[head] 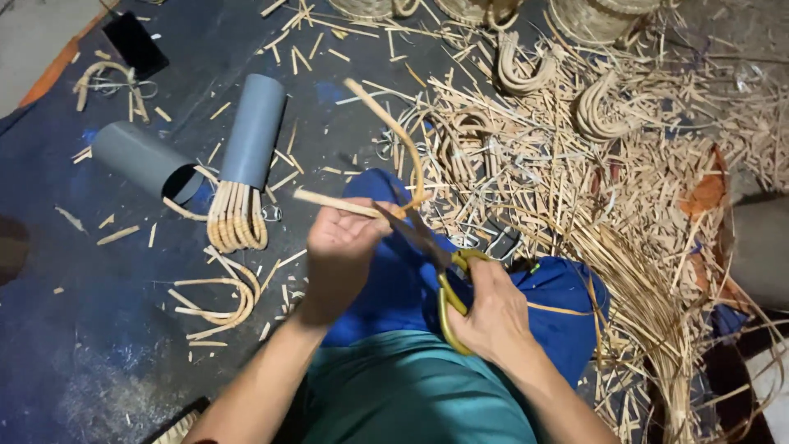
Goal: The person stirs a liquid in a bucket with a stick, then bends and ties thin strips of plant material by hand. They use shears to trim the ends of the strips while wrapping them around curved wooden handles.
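Note:
My left hand (339,247) grips a curved rattan strip (393,131) that arches up and away from it. A short straight end of the strip sticks out to the left of my fingers. My right hand (491,312) holds yellow-handled scissors (444,284). Their dark blades (411,226) point up-left and meet the strip just beside my left fingers. Both hands work above my lap, over blue trousers (394,288) and a green shirt (411,395).
Two grey plastic tubes (253,131) (144,160) lie on the dark floor at left, one with bent rattan loops (237,218) at its mouth. More curved pieces (222,300) lie nearby. A heap of rattan offcuts (592,164) spreads right; woven baskets (592,16) stand at top.

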